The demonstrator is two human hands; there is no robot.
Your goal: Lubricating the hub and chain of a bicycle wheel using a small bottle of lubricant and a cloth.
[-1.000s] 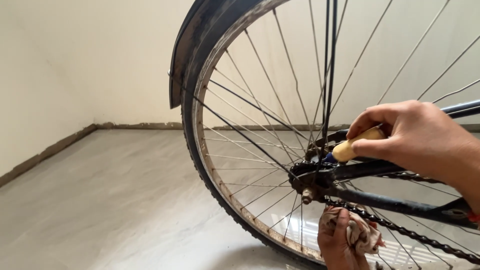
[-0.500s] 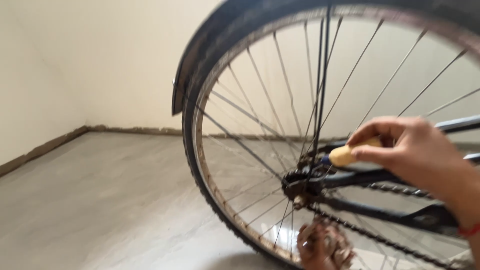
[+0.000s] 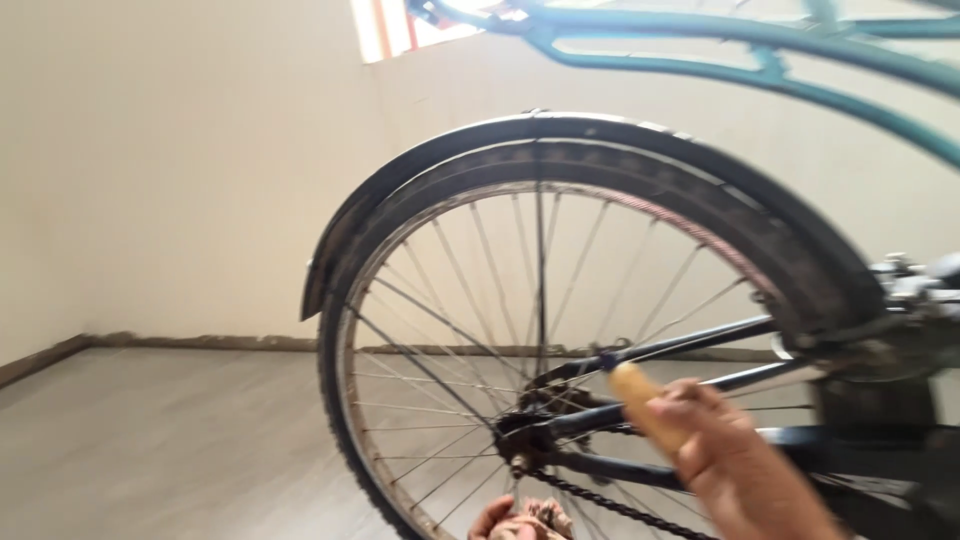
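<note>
A bicycle's rear wheel [image 3: 420, 300] with a black tyre, thin spokes and a dark mudguard [image 3: 560, 135] fills the view. My right hand [image 3: 735, 470] grips a tool with a yellowish handle [image 3: 640, 405], whose tip points at the frame stay near the hub [image 3: 525, 435]. At the bottom edge, under the hub and beside the chain [image 3: 600, 505], my left hand [image 3: 495, 520] clutches a reddish-brown rag [image 3: 535, 520]; only its fingertips show. The picture is blurred by motion.
The bicycle's teal frame tube [image 3: 700, 45] runs across the top. Dark frame stays [image 3: 680, 345] lead right to a brake part [image 3: 900, 280]. Behind stand cream walls with a window [image 3: 400, 25] and a grey tiled floor [image 3: 160, 450] edged by a brown skirting.
The view has swung upward and back, so the whole mudguard and the teal frame show. My right hand has slid down and right, away from the hub. The left hand has sunk toward the bottom edge.
</note>
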